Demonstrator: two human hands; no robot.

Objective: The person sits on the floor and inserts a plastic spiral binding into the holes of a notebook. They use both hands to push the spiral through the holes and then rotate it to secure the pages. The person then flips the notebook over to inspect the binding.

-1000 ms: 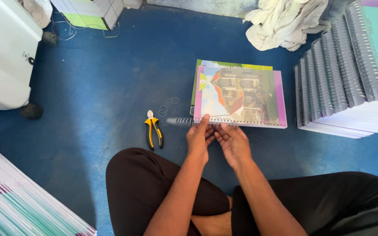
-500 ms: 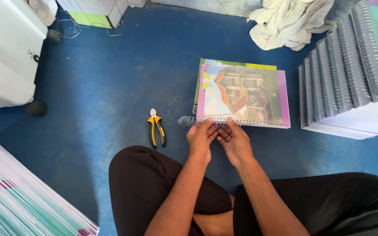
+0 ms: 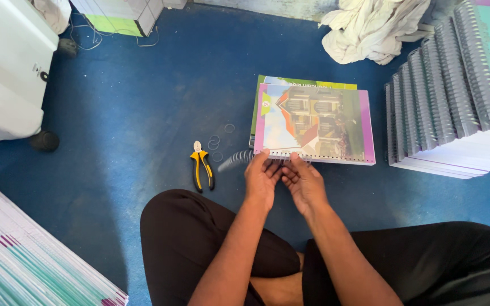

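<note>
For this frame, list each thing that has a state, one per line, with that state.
Left hand: fingers on the booklet's near edge, at the spiral coil.
Right hand: fingers on the same edge.
Top booklet: closed, flat on another booklet.
Spiral coil: partly in the punched edge, the rest sticking out left.
Yellow-handled cutters: lying untouched on the blue floor, jaws shut.
Bound booklets: stacked at right.

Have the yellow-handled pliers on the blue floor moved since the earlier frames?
No. The pliers lie in the same spot left of the notebook; only the camera shifted.
</note>
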